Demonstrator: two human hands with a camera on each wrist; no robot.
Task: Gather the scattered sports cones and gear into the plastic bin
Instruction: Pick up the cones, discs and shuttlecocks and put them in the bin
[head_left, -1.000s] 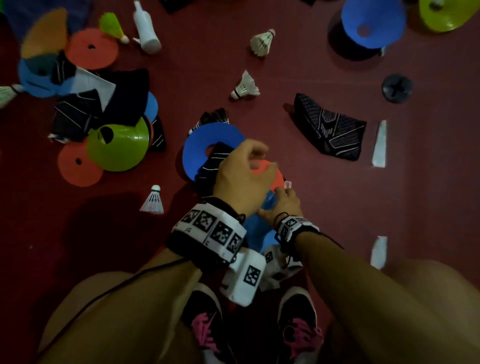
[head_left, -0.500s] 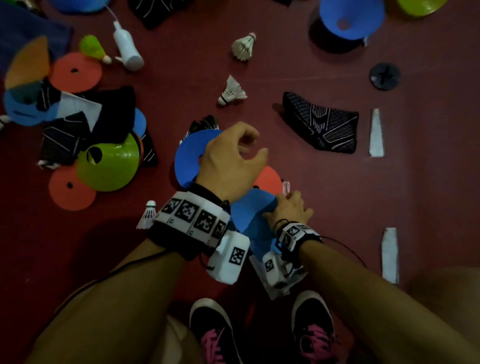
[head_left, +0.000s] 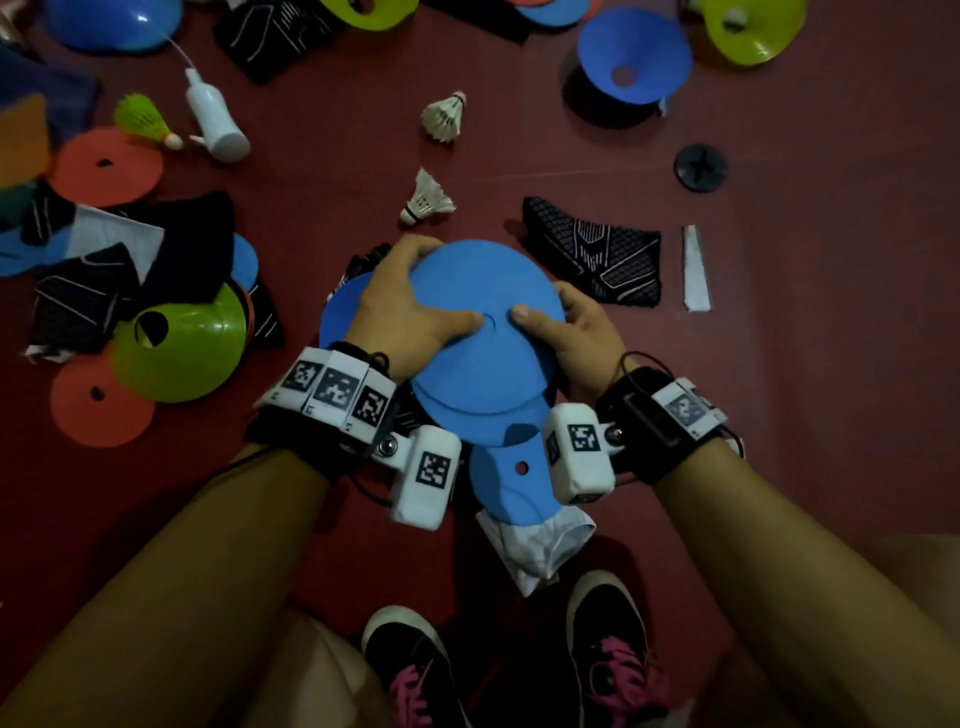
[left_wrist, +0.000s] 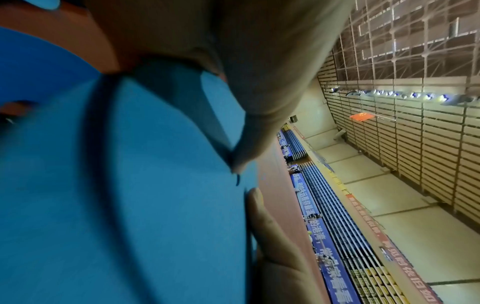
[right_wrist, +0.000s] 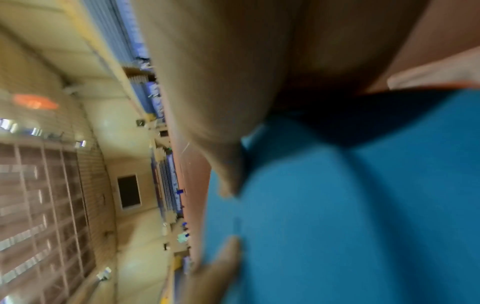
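A stack of flat blue disc cones (head_left: 488, 332) is held above the red floor between both hands. My left hand (head_left: 410, 306) grips its left rim, thumb lying across the top toward the centre hole. My right hand (head_left: 571, 332) grips the right rim, thumb on top as well. Both wrist views show blue disc surface (left_wrist: 130, 185) (right_wrist: 350, 216) under a thumb, with fingers curled below the edge. Another blue disc (head_left: 514, 483) lies on the floor below the stack. No plastic bin is in view.
Left: a green dome cone (head_left: 182, 343), orange discs (head_left: 98, 410) (head_left: 104, 166), black socks and cloths (head_left: 130, 270). Shuttlecocks (head_left: 426, 200) (head_left: 444, 117), a white bottle (head_left: 215, 119) and a black patterned sock (head_left: 597, 254) lie ahead. Blue (head_left: 634, 57) and green (head_left: 753, 31) cones sit far right. My shoes (head_left: 608, 649) are below.
Both hands came together and lifted the blue discs off the floor; the left hand, raised and holding nothing before, now grips the stack's left rim. The head view shifted back, showing more floor ahead.
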